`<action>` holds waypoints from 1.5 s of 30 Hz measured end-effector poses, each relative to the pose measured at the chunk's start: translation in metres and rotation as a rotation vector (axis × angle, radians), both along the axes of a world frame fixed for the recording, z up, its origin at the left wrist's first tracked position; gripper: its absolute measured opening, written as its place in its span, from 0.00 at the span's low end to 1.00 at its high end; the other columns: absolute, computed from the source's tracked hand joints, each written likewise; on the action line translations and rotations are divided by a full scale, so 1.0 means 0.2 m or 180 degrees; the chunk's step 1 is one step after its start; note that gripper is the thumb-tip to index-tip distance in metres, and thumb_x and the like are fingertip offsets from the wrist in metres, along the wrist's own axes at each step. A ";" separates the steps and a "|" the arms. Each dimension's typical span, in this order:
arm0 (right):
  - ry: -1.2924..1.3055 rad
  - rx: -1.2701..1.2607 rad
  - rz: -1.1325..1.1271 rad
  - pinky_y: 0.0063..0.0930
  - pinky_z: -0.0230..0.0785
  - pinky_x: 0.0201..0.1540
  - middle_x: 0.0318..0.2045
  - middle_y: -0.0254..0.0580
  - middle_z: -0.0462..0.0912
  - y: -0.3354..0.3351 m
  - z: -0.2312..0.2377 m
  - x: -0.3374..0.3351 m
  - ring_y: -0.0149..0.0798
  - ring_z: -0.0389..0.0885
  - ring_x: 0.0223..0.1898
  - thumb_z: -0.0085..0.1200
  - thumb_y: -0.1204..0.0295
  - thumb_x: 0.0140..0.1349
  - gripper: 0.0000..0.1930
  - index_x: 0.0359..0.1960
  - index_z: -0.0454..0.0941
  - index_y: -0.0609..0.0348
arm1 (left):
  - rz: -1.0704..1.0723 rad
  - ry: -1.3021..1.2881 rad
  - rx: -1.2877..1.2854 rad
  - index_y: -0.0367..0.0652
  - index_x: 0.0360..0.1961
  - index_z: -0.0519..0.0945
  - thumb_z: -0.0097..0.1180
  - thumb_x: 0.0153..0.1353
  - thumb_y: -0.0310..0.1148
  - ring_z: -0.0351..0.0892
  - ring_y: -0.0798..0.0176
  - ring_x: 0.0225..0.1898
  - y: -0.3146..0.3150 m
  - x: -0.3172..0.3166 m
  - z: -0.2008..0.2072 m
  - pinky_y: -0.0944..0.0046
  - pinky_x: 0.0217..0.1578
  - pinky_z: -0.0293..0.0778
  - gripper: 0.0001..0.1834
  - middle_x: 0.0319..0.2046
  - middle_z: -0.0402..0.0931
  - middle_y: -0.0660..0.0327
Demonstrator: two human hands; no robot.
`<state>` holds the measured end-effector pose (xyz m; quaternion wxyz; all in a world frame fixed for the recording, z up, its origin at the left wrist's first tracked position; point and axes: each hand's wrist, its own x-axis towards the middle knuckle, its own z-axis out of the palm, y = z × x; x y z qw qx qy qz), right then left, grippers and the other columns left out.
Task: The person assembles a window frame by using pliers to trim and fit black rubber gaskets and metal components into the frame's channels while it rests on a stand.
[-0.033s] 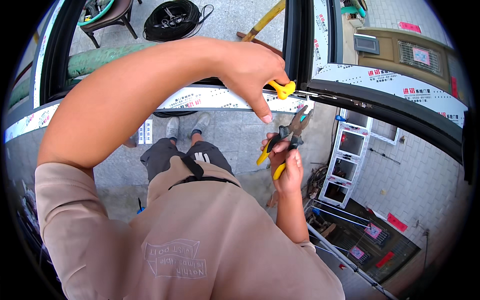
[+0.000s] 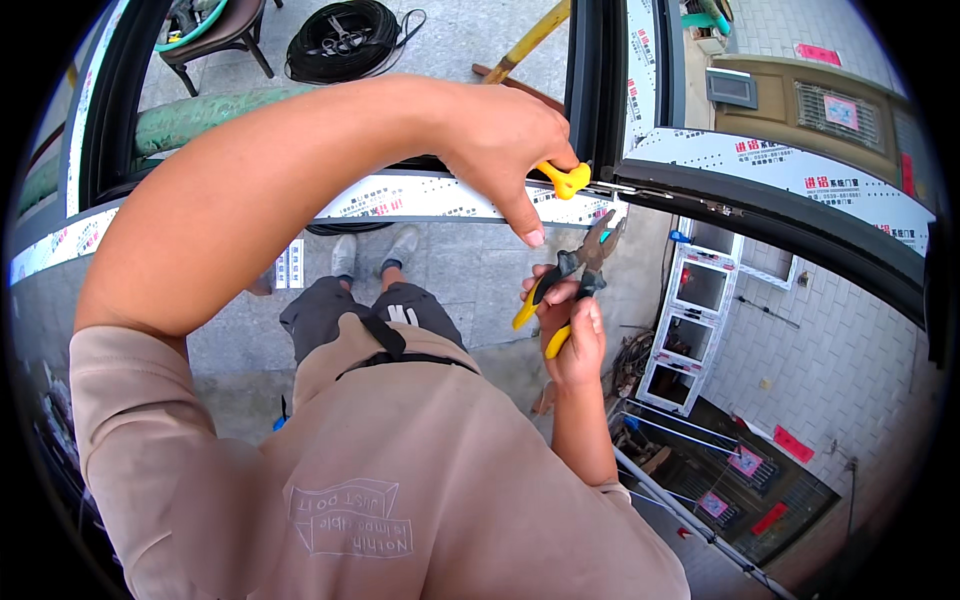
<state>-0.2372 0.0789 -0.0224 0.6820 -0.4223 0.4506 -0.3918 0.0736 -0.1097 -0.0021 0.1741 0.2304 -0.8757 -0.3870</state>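
Yellow-handled steel snips [image 2: 570, 280], curved grips

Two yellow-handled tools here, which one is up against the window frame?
The one in the left hand, a yellow handle at the frame; the pliers hang lower, clear of it.

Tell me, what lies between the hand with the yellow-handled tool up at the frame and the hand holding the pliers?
Nothing. In the head view, only open air separates the left hand from the pliers in the right hand; paved ground lies far below.
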 end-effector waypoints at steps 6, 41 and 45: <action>-0.0116 -0.0038 -0.0002 0.50 0.70 0.70 0.65 0.55 0.78 -0.01 0.00 0.03 0.51 0.81 0.64 0.48 0.48 0.85 0.24 0.52 0.80 0.61 | 0.0057 0.0093 0.0028 0.34 0.55 0.85 0.81 0.52 0.56 0.85 0.39 0.53 0.01 0.00 -0.01 0.47 0.54 0.79 0.40 0.48 0.83 0.46; -0.0068 0.0034 -0.0255 0.49 0.70 0.70 0.66 0.54 0.78 0.01 0.03 -0.03 0.48 0.82 0.64 0.56 0.53 0.81 0.22 0.52 0.83 0.64 | 0.0099 0.0282 0.0134 0.34 0.59 0.85 0.83 0.49 0.52 0.84 0.38 0.52 0.01 0.00 -0.03 0.48 0.52 0.79 0.42 0.48 0.82 0.45; -0.0067 -0.0008 -0.0250 0.49 0.70 0.70 0.67 0.54 0.78 0.01 0.02 -0.03 0.48 0.82 0.64 0.57 0.53 0.81 0.22 0.53 0.83 0.64 | 0.0055 0.0187 0.0149 0.36 0.62 0.84 0.83 0.49 0.51 0.84 0.39 0.52 0.01 0.01 -0.02 0.48 0.52 0.80 0.43 0.48 0.82 0.46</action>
